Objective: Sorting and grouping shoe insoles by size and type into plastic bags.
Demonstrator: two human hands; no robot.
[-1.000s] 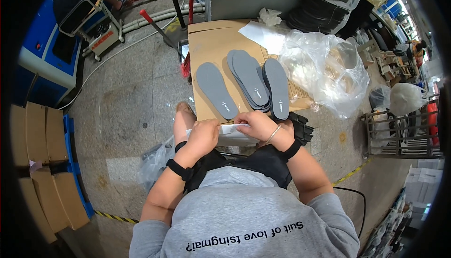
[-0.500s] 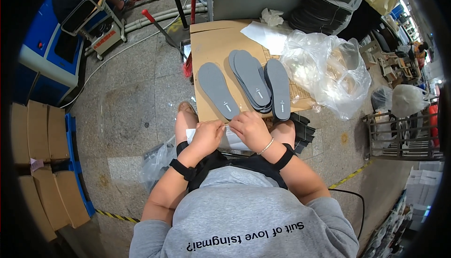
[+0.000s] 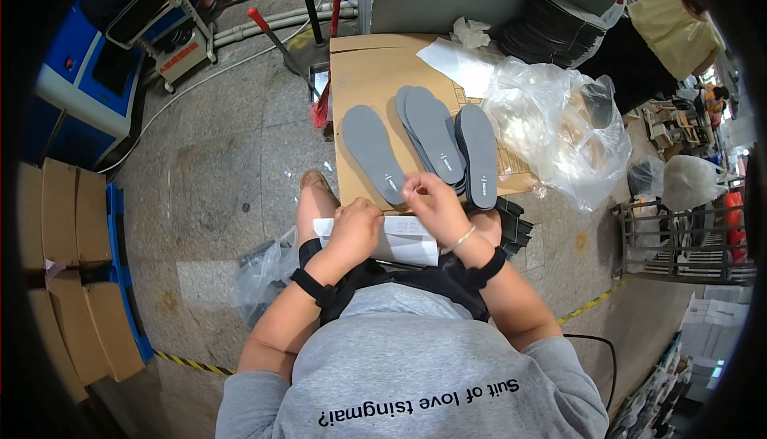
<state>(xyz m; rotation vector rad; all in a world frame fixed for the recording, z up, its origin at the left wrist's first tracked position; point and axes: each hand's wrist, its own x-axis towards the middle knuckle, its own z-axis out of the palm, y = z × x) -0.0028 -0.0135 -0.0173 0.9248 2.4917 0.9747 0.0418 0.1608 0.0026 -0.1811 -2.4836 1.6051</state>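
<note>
A single grey insole (image 3: 371,151) lies on a cardboard sheet (image 3: 351,71), its heel toward me. Right of it is a stack of grey insoles (image 3: 434,131), and beside that another narrow stack (image 3: 479,155). White paper (image 3: 409,246) with small print rests across my lap. My left hand (image 3: 357,230) is over the paper's left part, fingers curled in; what they grip is hidden. Just off the single insole's heel, my right hand (image 3: 435,206) is raised with thumb and fingertips pinched together; anything between them is too small to make out.
Clear plastic bags (image 3: 559,119) lie at the cardboard's right, by a black coil (image 3: 547,27). A red-handled lever (image 3: 276,43) stands to the far left. Brown boxes (image 3: 72,223) are stacked at left. A person in yellow (image 3: 675,19) is at the far right.
My right hand has lifted away from my left and moved slightly right and up, uncovering more of the white paper. My left hand stays nearly in place.
</note>
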